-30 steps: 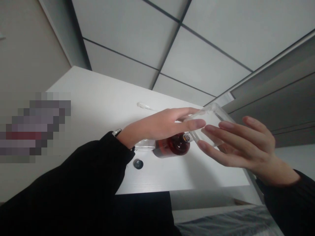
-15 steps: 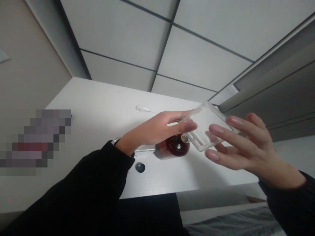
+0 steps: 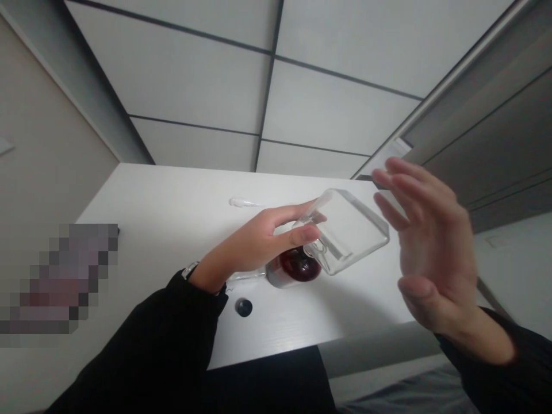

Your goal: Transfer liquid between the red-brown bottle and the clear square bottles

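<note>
My left hand (image 3: 259, 244) grips a corner of a clear square glass vessel (image 3: 347, 233) between thumb and fingers. The vessel is tilted and holds no visible liquid. My right hand (image 3: 431, 241) is blurred, with fingers spread, and stands just off the vessel's right side. Below the vessel, a bottle of dark red liquid (image 3: 295, 268) lies on a white table (image 3: 150, 218), its neck partly hidden behind the glass. A small glass dropper (image 3: 244, 202) lies beyond my left hand.
A round black cap (image 3: 244, 307) and a flat clear piece (image 3: 244, 276) lie on the table. A pixelated patch (image 3: 60, 282) hides something at the left. A grey cabinet (image 3: 495, 126) stands to the right, with a beige wall (image 3: 43, 144) on the left.
My right hand has come away from the glass vessel and opened, moving up and right. The vessel, now in my left hand alone, has shifted left. The whole view has tilted.
</note>
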Tool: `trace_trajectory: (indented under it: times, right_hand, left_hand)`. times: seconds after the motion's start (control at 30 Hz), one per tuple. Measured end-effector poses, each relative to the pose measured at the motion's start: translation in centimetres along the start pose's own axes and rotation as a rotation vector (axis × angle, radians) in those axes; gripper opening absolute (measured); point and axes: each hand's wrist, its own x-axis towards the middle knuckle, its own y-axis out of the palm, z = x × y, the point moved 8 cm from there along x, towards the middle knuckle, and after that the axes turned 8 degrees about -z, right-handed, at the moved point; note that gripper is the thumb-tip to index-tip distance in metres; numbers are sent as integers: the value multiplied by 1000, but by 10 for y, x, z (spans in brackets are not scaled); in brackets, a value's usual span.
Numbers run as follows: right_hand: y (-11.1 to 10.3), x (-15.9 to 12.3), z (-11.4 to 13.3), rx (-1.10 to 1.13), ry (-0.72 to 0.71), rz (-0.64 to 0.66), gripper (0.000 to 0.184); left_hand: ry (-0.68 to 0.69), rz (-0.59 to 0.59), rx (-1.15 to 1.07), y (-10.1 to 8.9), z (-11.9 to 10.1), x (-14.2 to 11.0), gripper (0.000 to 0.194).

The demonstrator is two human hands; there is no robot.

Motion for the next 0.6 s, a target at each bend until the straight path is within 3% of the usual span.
trace_trajectory:
  times: [0.1, 0.17, 0.33, 0.6]
  right_hand:
    - [9, -9, -18, 414, 339, -8, 71]
    - [13, -14, -20, 522, 406, 1, 74]
    - [14, -17, -19, 516, 449, 48, 76]
    - [13, -9, -9, 406, 379, 97, 64]
  left_hand:
    - [54, 15, -12, 0, -2, 0, 63]
    - [85, 30, -8, 1, -3, 0, 66]
    - [97, 56, 25, 1, -4, -1, 68]
    - [106, 58, 43, 0, -4, -2, 67]
